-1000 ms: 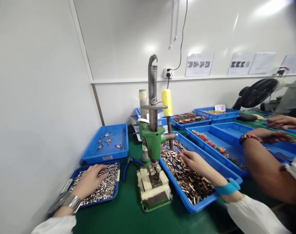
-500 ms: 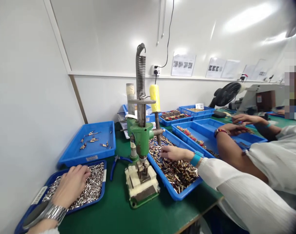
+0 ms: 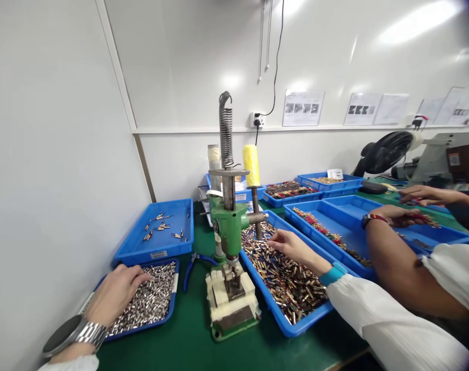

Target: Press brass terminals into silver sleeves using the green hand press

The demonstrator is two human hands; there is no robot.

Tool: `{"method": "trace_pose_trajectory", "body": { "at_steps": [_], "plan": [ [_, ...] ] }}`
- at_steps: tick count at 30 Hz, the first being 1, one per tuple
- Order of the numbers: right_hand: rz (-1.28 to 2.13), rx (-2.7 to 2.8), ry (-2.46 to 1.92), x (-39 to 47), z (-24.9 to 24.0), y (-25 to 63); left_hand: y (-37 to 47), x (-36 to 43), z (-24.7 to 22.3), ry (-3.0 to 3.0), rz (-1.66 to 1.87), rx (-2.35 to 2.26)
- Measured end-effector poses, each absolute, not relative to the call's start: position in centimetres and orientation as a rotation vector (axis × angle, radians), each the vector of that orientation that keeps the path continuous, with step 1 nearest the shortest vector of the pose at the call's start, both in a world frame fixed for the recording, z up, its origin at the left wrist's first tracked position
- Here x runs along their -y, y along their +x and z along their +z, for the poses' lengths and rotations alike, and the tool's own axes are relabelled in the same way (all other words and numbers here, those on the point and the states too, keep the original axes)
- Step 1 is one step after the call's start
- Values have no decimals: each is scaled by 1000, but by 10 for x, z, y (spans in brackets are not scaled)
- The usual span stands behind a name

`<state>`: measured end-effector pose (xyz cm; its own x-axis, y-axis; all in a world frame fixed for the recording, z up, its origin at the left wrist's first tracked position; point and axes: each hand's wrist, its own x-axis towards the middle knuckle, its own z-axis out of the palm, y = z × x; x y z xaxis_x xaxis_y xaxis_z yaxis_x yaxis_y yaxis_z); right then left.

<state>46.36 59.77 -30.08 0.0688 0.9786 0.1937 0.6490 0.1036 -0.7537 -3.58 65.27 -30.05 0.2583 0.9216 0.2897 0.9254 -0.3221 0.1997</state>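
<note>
My left hand (image 3: 120, 289), with a metal-band watch on its wrist, rests over a blue tray (image 3: 174, 304) of small silver metal sleeves (image 3: 151, 299). Its fingers are bent down and together, and their tips are hard to see. My right hand (image 3: 296, 250) hovers over a longer blue tray (image 3: 286, 327) heaped with gold-coloured plug-like parts (image 3: 292, 286). There the thumb and fingers are pinched; whatever lies between them is too small to make out. Between both hands stands a green hand press (image 3: 230, 226) with a spring on top and a yellow-wrapped lever handle (image 3: 251, 165).
Blue-handled pliers (image 3: 190, 269) lie left of the press. Behind them, a blue tray (image 3: 126, 252) holds several loose parts. On the right, a co-worker's hands (image 3: 397, 215) work above blue trays (image 3: 335, 201). A black fan (image 3: 387, 153) stands farther back.
The view has turned slightly left, so everything sits farther right. Both hands stay over the same trays; my left fingers have shifted a little over the sleeves.
</note>
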Motion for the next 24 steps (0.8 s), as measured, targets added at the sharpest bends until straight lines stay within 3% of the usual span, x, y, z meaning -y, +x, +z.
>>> {"method": "trace_pose_trajectory", "body": {
  "at_steps": [7, 15, 21, 24],
  "plan": [
    [307, 1816, -1776, -601, -314, 469, -4, -658, -279, -2569, -627, 1695],
    [103, 1692, -1809, -557, -282, 438, 123, -627, -277, -2854, -1318, 1726],
    [508, 1339, -1502, -508, -294, 325, 155, -607, -295, -2928, -1588, 1631],
    [516, 1148, -1444, -510, -304, 279, 149, -602, -297, -2889, -1674, 1691]
  ]
}}
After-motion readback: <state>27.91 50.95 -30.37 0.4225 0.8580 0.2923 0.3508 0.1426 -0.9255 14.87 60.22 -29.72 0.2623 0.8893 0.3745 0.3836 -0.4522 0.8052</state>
